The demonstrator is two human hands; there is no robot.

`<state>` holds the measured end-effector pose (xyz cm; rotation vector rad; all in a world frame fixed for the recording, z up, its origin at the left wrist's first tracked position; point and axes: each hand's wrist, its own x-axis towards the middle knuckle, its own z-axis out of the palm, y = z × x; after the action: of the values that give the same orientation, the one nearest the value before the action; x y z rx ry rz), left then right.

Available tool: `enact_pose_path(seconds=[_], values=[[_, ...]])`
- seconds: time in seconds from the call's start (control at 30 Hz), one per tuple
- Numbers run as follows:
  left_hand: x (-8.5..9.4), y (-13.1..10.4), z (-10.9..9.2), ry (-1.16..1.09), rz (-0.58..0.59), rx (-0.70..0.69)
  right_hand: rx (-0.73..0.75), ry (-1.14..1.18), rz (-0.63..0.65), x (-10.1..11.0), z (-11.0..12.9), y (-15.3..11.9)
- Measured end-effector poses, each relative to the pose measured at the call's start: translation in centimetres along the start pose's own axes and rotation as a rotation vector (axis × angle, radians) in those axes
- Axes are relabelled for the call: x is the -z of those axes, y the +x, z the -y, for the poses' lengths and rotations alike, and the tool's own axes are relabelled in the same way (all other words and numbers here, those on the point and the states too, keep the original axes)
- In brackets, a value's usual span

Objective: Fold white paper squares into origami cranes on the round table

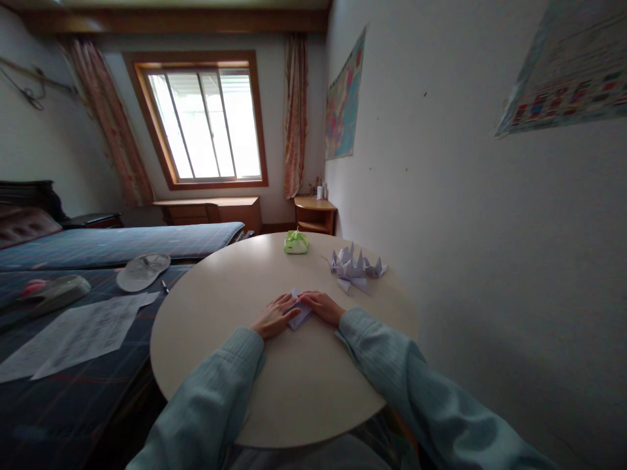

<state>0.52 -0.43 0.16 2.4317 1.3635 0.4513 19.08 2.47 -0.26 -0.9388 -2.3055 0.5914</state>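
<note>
A small folded piece of white paper (300,317) lies on the round cream table (215,365) in front of me. My left hand (275,317) rests on its left side, the fingers stretched out flat and the thumb apart on the paper. From the right, my right hand (321,305) reaches over the upper part, its fingers close together and pressed to the folded paper. The hands cover some of the paper, so its full shape is hidden. Beyond my right hand stands a cluster of several folded paper cranes (350,264).
A green tissue pack (296,243) sits near the table's far edge. To the left is a bed (112,365) with printed sheets (93,329), a pale slipper-like object (143,271) and a pen (165,286). A white wall (470,261) runs close along the right.
</note>
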Motion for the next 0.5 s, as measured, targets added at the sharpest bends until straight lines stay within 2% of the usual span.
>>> enact_pose_path(seconds=[0.23,0.4,0.5], values=[[0.1,-0.3,-0.7,0.015,-0.157,-0.014,-0.042,-0.02,-0.016,0.3,0.4,-0.1],[0.7,-0.7,-1.0,0.093,-0.213,0.147,-0.043,-0.031,-0.032,0.4,0.8,-0.2],[0.7,-0.6,-0.8,0.119,-0.266,0.19,-0.037,-0.089,-0.056,0.4,0.9,-0.3]])
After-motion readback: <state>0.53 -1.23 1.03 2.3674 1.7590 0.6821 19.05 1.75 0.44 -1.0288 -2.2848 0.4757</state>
